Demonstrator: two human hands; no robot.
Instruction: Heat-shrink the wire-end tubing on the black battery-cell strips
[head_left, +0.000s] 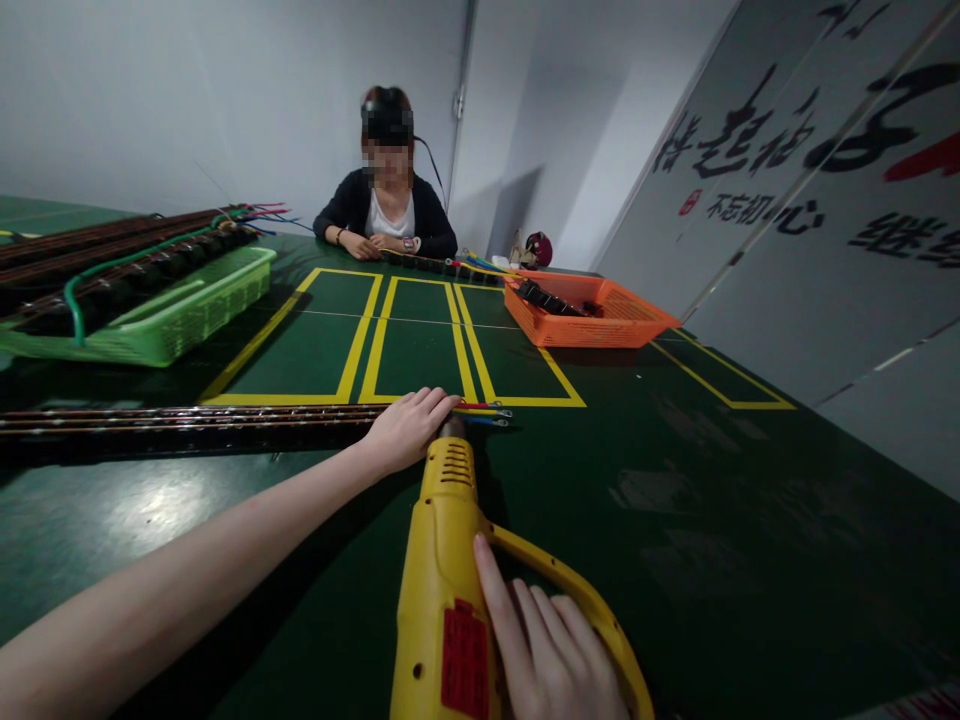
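A yellow heat gun [442, 540] with a red panel points away from me, its nozzle close to my left hand. My right hand [559, 640] is closed around its handle, with the index finger laid along the gun's body. My left hand [412, 430] is closed over the end of a long dark bundle [187, 430] with copper-brown strips, which lies on the table and runs off to the left. From beyond my fingers stick out thin red, yellow and blue wires [491, 413] tipped with metal ring terminals. My palm hides their grip point.
Across the green table [555, 480] sits a person [386, 205] beside another dark strip with wires. A green basket [202, 310] at left carries similar bundles. An orange basket [585, 330] at right holds a black piece. Yellow tape marks rectangles between them.
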